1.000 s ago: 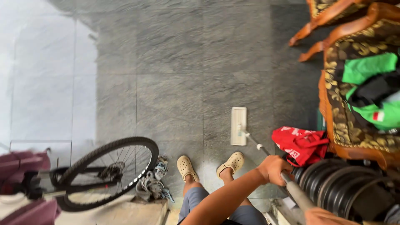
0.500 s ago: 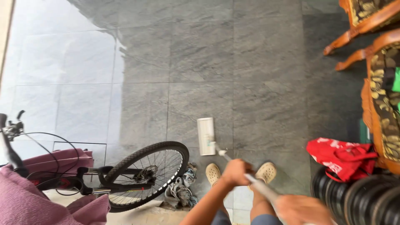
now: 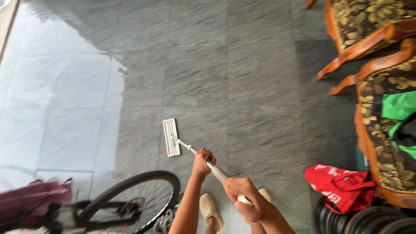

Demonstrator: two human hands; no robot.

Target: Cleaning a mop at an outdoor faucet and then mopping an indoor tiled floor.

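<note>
Both hands grip a mop [image 3: 171,137] by its pole: left hand [image 3: 202,159] closed midway, right hand [image 3: 247,197] closed at the top; flat head on the floor [image 3: 225,73] ahead; likely light and stiff, best held spaced.

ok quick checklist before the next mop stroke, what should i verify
1. Both hands on the handle: ok. Left hand grips the mop pole lower down, right hand holds its top end.
2. Mop head flat on the floor: ok, it lies flat on the grey tiles.
3. Path ahead free: ok, bare tile beyond the head.
4. Bicycle wheel clearance on the left: cannot tell, it sits close.
5. Red bag and wooden chairs to the right: ok, apart from the mop.
</note>
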